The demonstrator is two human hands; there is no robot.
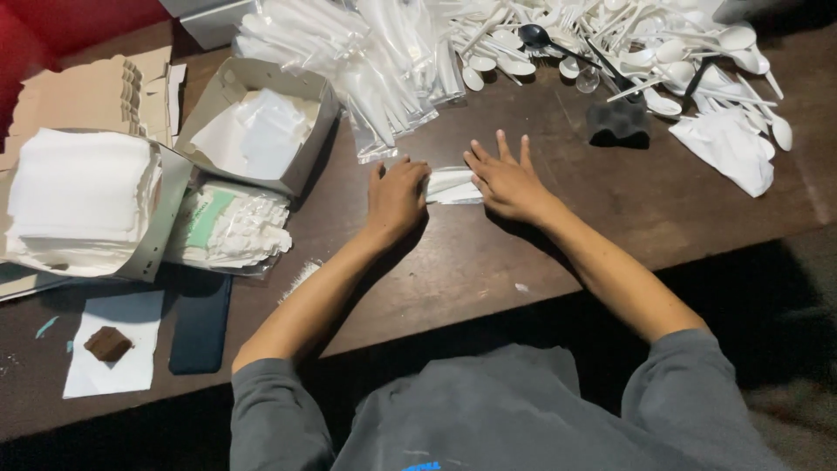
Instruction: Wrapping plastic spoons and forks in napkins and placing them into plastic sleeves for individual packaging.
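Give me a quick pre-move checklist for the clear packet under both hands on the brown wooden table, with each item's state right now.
1. Clear plastic packet of white cutlery lies flat on the brown wooden table: ok.
2. Left hand on the packet's left end, fingers curled: ok.
3. Right hand pressing its right end, fingers spread: ok.
4. Packet sealed: cannot tell, hands cover the ends.
5. Pile of loose white plastic spoons within reach, behind the hands: ok.
6. Open cardboard box of white napkins close at the left: ok.
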